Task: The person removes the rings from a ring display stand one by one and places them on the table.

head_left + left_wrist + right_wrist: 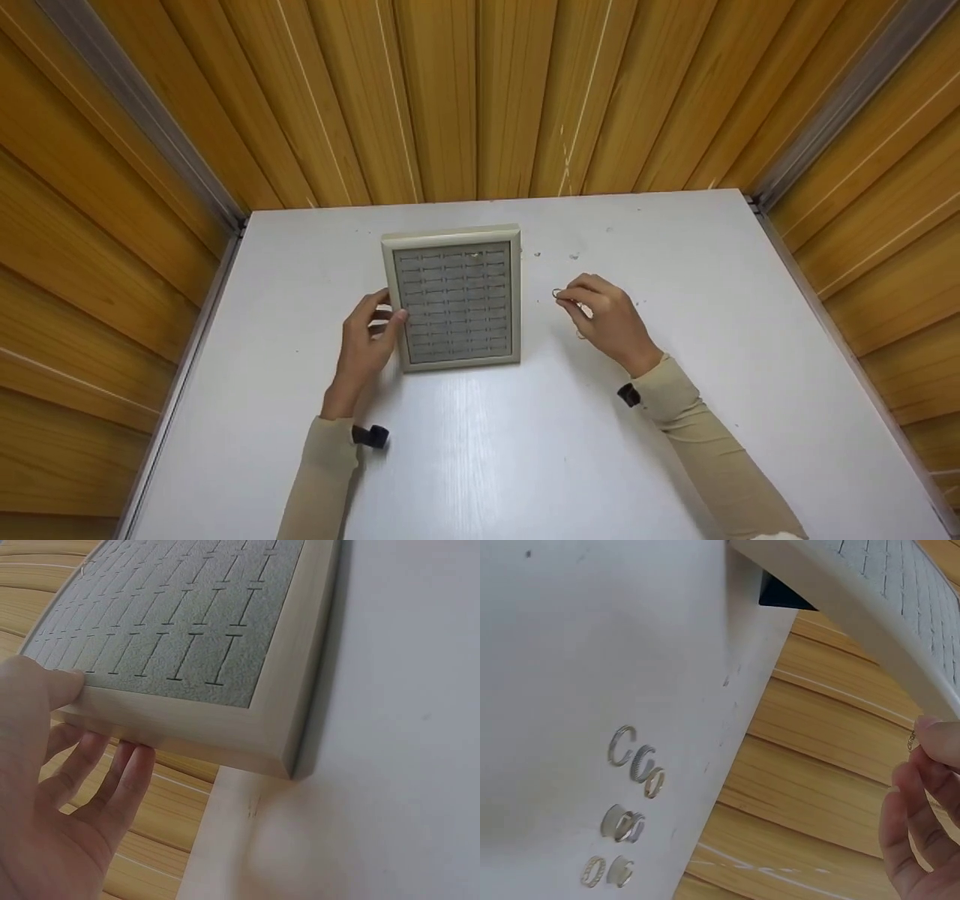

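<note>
A ring display tray [456,300] with a pale frame and a grey slotted pad stands tilted up on the table. My left hand [367,341] grips its left side, thumb on the front of the frame [202,727] and fingers behind. One ring [474,254] sits in a slot of the top row. To the right of the tray, my right hand [611,322] pinches a small gold-coloured ring [911,740] between thumb and fingertips. Several loose rings [632,821], silver and gold in colour, lie on the table in the right wrist view.
A white table [465,465] carries the tray, with small specks [574,256] toward its back. Wood-patterned panels [442,97] enclose the back and sides. Behind the tray a dark support piece [786,594] shows in the right wrist view.
</note>
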`<action>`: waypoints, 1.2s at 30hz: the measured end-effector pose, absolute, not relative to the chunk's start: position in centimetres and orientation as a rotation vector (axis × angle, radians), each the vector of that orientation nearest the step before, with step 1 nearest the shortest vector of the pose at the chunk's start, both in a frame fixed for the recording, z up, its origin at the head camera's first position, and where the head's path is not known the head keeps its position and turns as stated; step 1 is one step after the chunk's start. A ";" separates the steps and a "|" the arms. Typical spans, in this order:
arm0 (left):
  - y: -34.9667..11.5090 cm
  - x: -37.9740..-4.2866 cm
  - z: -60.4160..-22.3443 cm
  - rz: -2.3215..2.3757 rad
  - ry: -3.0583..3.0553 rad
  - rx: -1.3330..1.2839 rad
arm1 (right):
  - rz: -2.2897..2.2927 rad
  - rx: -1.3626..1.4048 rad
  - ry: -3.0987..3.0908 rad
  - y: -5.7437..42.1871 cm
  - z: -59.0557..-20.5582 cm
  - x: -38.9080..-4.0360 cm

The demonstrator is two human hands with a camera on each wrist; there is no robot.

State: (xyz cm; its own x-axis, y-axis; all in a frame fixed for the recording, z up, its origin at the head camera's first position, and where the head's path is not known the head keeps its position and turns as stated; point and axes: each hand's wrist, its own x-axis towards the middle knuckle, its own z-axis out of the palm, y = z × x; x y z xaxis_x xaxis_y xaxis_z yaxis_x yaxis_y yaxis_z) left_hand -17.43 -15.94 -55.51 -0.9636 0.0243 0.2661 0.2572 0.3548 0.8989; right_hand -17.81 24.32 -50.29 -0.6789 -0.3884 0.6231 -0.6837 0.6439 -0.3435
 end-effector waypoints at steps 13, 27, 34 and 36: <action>-16.0 -17.3 -55.7 -1.644 -2.415 -0.257 | 0.782 0.718 -2.484 27.8 -52.6 -17.7; -16.1 -17.4 -55.6 -1.648 -2.404 -0.274 | 0.831 0.630 -2.710 30.0 -54.6 -17.7; -16.1 -17.3 -55.5 -1.655 -2.408 -0.264 | 0.812 0.592 -2.833 30.4 -55.0 -17.7; -16.1 -17.3 -55.4 -1.661 -2.412 -0.263 | 0.803 0.570 -2.856 30.5 -55.2 -17.7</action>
State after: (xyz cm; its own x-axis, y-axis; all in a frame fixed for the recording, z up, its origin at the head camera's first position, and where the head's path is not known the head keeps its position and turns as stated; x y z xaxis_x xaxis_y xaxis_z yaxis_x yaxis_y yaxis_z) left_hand -17.26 -16.06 -55.43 -0.9640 0.0327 0.2641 0.2583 0.3525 0.8995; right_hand -17.68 30.51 -55.16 -0.9219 -0.3233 0.2135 -0.3871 0.7884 -0.4780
